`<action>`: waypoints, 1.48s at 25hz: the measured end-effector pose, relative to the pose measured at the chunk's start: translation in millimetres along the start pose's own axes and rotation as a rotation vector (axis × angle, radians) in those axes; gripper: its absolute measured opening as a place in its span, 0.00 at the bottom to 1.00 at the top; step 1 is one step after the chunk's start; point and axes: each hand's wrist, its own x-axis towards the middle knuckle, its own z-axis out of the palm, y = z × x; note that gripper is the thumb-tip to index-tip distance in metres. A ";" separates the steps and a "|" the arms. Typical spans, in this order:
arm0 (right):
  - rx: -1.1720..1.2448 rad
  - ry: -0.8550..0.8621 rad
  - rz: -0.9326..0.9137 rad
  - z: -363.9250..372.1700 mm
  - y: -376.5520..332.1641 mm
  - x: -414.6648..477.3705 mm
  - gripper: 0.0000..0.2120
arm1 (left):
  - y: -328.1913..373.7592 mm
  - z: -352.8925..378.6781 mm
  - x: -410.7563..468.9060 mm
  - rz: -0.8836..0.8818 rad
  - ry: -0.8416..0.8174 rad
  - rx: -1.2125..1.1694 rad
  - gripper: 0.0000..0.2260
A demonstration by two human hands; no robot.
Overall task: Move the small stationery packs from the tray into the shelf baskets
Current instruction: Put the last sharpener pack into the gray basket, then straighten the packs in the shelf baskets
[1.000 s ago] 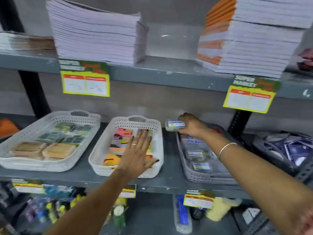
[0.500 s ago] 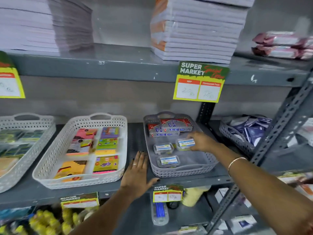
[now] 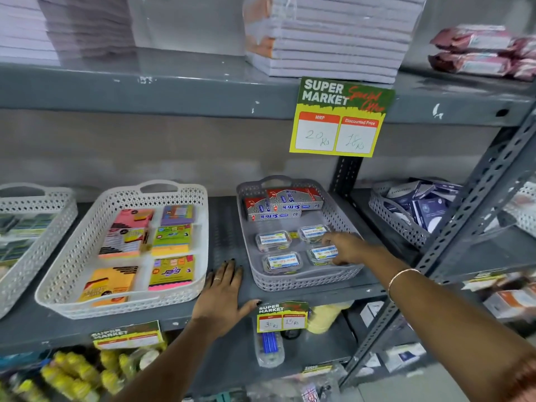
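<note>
Grey basket (image 3: 295, 281) holds four small clear packs; our right hand (image 3: 345, 246) pinches the near-right pack (image 3: 322, 253), three others just left and beyond the grip. Our left hand (image 3: 224, 294) lies flat, fingers spread, on the shelf (image 3: 226, 224).
</note>
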 end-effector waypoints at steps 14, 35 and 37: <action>0.003 0.006 -0.033 1.8 -4.6 -3.0 0.23 | 1.2 -9.3 -7.8 0.028 0.049 -0.184 0.46; 0.022 -0.041 -0.128 -1.3 0.7 -0.7 0.22 | 68.9 -59.0 93.9 0.035 -0.249 -0.095 0.16; 0.017 -0.054 -0.129 -3.4 -1.1 -2.3 0.22 | 68.9 -61.6 91.8 0.039 -0.252 -0.094 0.18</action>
